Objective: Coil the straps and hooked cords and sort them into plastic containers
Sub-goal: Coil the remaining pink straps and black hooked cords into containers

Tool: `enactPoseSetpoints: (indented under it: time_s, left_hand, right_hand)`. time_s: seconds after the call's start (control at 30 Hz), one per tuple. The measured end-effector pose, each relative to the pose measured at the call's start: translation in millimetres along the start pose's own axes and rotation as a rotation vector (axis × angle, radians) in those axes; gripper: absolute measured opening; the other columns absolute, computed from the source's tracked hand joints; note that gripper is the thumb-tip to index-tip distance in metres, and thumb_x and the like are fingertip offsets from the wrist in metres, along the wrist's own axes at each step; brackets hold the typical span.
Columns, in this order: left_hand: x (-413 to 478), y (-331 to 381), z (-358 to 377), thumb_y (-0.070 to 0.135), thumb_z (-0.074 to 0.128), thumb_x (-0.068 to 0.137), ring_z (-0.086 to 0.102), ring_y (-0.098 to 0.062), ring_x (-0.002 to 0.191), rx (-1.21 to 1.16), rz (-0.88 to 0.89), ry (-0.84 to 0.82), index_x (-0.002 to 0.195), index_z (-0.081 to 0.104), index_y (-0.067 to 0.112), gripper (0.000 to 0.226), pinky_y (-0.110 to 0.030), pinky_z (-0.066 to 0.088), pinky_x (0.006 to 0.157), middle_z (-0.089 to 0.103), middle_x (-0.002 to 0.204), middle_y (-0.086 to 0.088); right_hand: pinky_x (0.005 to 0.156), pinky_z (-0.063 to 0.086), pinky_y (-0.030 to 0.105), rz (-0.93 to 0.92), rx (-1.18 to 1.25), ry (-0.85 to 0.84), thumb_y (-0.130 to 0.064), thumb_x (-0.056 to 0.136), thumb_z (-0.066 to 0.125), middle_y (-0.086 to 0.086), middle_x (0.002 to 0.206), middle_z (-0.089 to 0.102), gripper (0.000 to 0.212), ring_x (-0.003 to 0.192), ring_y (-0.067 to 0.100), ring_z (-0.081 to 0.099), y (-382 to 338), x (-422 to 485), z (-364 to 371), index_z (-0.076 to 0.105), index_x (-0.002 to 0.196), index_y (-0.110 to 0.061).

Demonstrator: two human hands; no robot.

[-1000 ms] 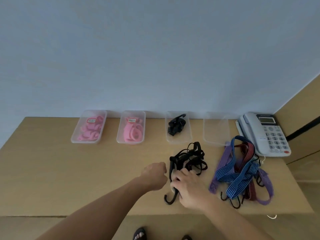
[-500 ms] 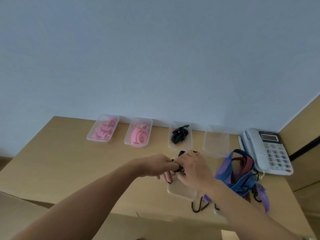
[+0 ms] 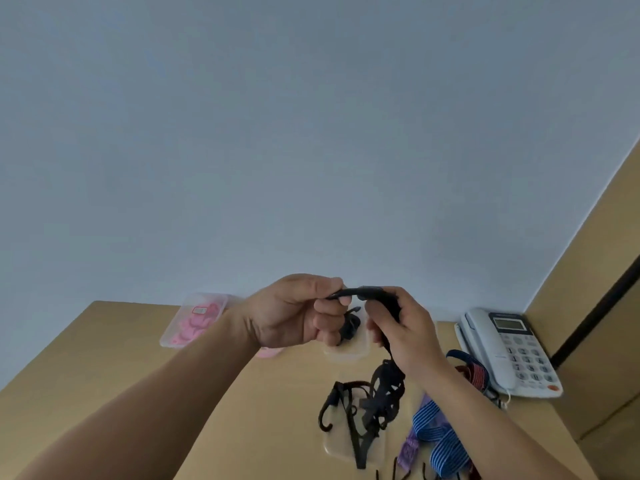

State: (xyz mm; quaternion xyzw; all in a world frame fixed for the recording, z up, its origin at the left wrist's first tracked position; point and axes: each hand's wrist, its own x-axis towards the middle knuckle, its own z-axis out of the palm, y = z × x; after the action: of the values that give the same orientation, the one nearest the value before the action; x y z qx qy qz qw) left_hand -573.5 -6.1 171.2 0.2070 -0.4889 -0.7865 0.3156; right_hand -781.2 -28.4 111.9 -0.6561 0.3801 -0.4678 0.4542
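Now both hands are seen lifted well above the table [image 3: 138,375], where half a second ago they were down at the pile. By the left hand [image 3: 294,311] a black cord [image 3: 367,292] is pinched, fingers curled. Its other side is gripped by the right hand [image 3: 405,330], fingers wrapped round. The rest is left dangling to the tangle below, blue straps [image 3: 436,431] just beside.
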Motion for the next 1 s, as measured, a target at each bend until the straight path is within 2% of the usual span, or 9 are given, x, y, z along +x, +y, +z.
enactPoseSetpoints:
  time_s: [0.13,0.3,0.47,0.57,0.63,0.77,0.87,0.93,1.0]
  left_hand:
    - [0.4,20.7,10.7,0.026,0.07,0.088,0.045,-0.012,0.059,0.12,0.088,0.027,0.093,0.058,-0.001,0.03,-0.03,0.048,0.068,0.041,0.067,0.003]
    - [3.0,28.0,17.2,0.015,0.054,0.093,0.053,-0.017,0.064,0.425,0.167,0.257,0.089,0.056,0.001,0.015,-0.03,0.049,0.073,0.051,0.067,-0.001]
    - [5.1,14.4,14.0,0.019,0.06,0.095,0.062,-0.007,0.069,1.045,0.233,0.465,0.091,0.063,0.016,0.006,-0.021,0.049,0.07,0.069,0.071,0.009]
    - [3.4,6.3,11.6,0.018,0.063,0.092,0.06,0.002,0.063,1.187,0.324,0.616,0.091,0.057,0.026,0.01,-0.011,0.042,0.06,0.067,0.069,0.021]
    - [4.0,3.9,12.6,0.022,0.065,0.089,0.062,-0.005,0.06,1.163,0.362,0.696,0.092,0.047,0.03,0.02,-0.019,0.046,0.056,0.07,0.069,0.013]
    - [1.9,8.2,15.0,0.027,0.071,0.082,0.06,-0.007,0.057,1.157,0.374,0.657,0.098,0.04,0.033,0.036,-0.02,0.048,0.056,0.068,0.068,0.01]
    - [-13.8,19.6,9.4,0.041,0.073,0.075,0.06,-0.006,0.076,1.247,0.456,0.597,0.116,0.04,0.025,0.055,-0.016,0.047,0.066,0.061,0.086,0.016]
    - [-25.6,27.9,3.7,0.04,0.069,0.072,0.055,-0.002,0.095,1.526,0.564,0.606,0.129,0.038,0.025,0.066,-0.016,0.044,0.077,0.054,0.112,0.015]
    - [-31.0,36.4,-1.4,0.027,0.067,0.068,0.047,-0.008,0.116,1.909,0.51,0.504,0.14,0.036,0.027,0.079,-0.021,0.043,0.091,0.048,0.134,0.006]
  right_hand:
    - [0.045,0.044,0.027,0.089,0.143,0.109,-0.032,0.098,0.056,0.004,0.076,0.07,0.014,0.052,0.017,0.056,-24.8,6.3,10.3,0.058,0.102,-0.018]
    - [0.044,0.046,0.025,0.176,0.211,0.242,-0.041,0.1,0.048,0.004,0.085,0.068,0.024,0.053,0.02,0.063,-45.8,9.7,26.6,0.054,0.098,-0.018]
    - [0.051,0.05,0.027,0.091,0.101,0.08,-0.06,0.094,0.037,0.007,0.064,0.067,0.056,0.054,0.016,0.062,-60.0,11.2,35.7,0.062,0.085,-0.011]
    - [0.06,0.051,0.032,0.05,-0.045,0.009,-0.041,0.102,0.045,-0.002,0.065,0.065,0.034,0.061,0.013,0.065,-62.8,16.5,34.3,0.063,0.082,-0.021]
    - [0.058,0.049,0.029,0.074,-0.098,-0.007,-0.031,0.102,0.047,-0.003,0.061,0.064,0.028,0.058,0.013,0.062,-62.2,20.6,36.1,0.062,0.084,-0.017]
    - [0.053,0.047,0.028,0.093,0.012,-0.043,-0.027,0.101,0.05,0.001,0.061,0.061,0.03,0.054,0.014,0.056,-64.5,27.0,36.6,0.067,0.081,-0.012]
    - [0.055,0.046,0.024,0.074,-0.075,-0.147,-0.031,0.1,0.053,0.002,0.061,0.062,0.03,0.056,0.013,0.056,-66.5,33.5,24.8,0.07,0.078,-0.019]
    - [0.056,0.044,0.022,0.118,-0.188,-0.265,-0.034,0.098,0.056,0.0,0.056,0.059,0.028,0.053,0.012,0.053,-66.7,37.8,17.9,0.07,0.08,-0.019]
    - [0.056,0.042,0.021,0.15,-0.292,-0.34,-0.036,0.096,0.059,-0.002,0.054,0.059,0.025,0.051,0.011,0.052,-66.2,42.2,16.4,0.07,0.083,-0.018]
